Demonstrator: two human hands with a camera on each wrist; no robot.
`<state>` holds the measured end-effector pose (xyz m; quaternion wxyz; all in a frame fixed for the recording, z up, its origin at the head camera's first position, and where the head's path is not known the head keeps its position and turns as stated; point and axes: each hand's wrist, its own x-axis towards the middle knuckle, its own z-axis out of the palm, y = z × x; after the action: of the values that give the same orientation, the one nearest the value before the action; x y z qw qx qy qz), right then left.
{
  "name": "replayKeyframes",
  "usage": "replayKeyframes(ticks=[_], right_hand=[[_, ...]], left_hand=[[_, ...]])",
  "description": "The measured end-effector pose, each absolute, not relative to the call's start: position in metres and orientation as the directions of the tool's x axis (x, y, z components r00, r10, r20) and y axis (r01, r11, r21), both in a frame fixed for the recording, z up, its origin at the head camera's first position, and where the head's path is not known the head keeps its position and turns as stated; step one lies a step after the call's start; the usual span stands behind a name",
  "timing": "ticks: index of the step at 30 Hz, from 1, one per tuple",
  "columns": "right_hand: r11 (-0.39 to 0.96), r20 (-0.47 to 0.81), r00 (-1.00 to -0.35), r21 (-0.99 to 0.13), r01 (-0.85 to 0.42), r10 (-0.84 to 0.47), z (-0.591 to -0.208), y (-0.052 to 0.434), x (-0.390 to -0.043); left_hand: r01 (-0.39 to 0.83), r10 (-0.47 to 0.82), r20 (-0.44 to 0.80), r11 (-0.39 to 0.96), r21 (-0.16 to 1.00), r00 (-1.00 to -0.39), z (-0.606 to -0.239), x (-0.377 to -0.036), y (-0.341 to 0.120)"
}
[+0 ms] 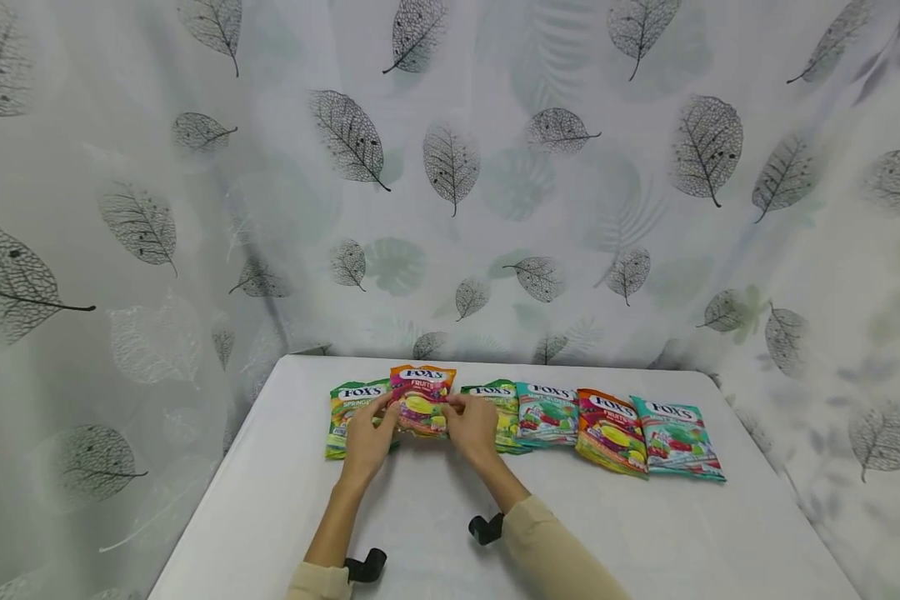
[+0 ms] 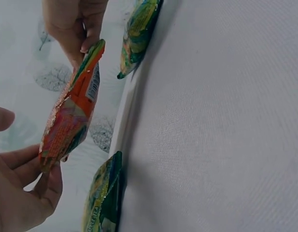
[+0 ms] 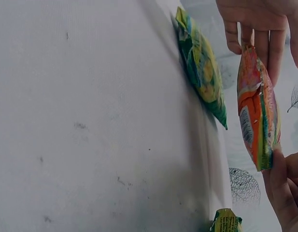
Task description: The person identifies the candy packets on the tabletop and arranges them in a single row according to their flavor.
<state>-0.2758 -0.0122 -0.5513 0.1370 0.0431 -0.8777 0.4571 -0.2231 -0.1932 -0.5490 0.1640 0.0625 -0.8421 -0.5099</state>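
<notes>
Orange candy bag [image 1: 422, 400] held up off the tabletop [image 1: 450, 533], one end in each hand, near the far edge of the tabletop. Left hand [image 1: 366, 440] pinches the bag's left end: in the left wrist view, thumb and fingers [image 2: 28, 164] close on the lower corner of the bag [image 2: 71, 111]. Right hand [image 1: 471, 428] pinches the opposite end; in the right wrist view its fingers [image 3: 284, 193] grip the bag [image 3: 257, 108] at one end and the other hand's fingers hold the other end. Just left of the orange bag, partly behind the left hand, lies a green bag [image 1: 347, 408]. Just right of it, a second green bag [image 1: 497, 406] lies flat, followed further right by a teal bag [image 1: 546, 414], a red-orange bag [image 1: 609, 430] and another teal bag [image 1: 677, 437], overlapping in a row. Behind the orange bag hangs a leaf-print curtain [image 1: 450, 167].
</notes>
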Motion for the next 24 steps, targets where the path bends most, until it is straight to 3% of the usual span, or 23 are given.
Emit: replayKeyframes(ticks=[18,24], right_hand=[[0.560,0.333,-0.943,-0.777,-0.286,-0.020,-0.545,-0.008,-0.261],[0.535,0.293,-0.956,-0.804,-0.261,-0.025,-0.546,-0.007,-0.253]], left_hand=[[0.084,-0.297,0.238,0.451,0.888,-0.925,-0.554,-0.209,-0.198],[0.076,-0.291,0.229,0.455,0.887,-0.929,-0.553,-0.201,-0.199]])
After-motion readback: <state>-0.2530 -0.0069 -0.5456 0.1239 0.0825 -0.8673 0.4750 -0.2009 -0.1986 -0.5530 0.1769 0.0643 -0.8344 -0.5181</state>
